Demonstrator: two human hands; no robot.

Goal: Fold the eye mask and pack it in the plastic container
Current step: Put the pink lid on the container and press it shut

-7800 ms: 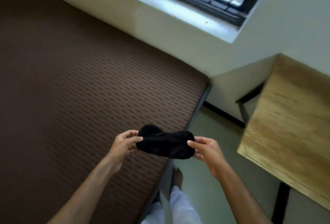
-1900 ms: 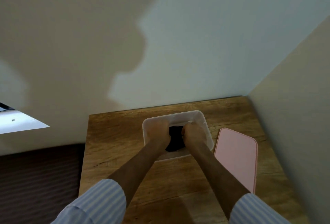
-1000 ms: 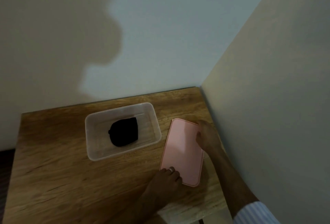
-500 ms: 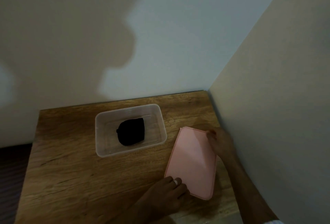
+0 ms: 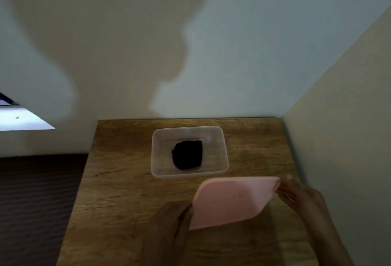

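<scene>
The folded black eye mask (image 5: 187, 155) lies inside the clear plastic container (image 5: 157, 171), which stands open on the wooden table (image 5: 118, 191). Just in front of the container, the pink lid (image 5: 230, 201) is lifted off the table and tilted. My left hand (image 5: 169, 221) grips its near left edge. My right hand (image 5: 300, 197) pinches its far right corner.
The table sits in a corner, with one wall behind it and a second wall (image 5: 342, 138) close along its right side. A dark brown mattress (image 5: 36, 202) lies to the left, below the table's level. A bright window sill (image 5: 19, 119) shows at far left.
Both hands have picked the pink lid up from the table at the right and brought it leftward, in front of the container. The eye mask and container have stayed put.
</scene>
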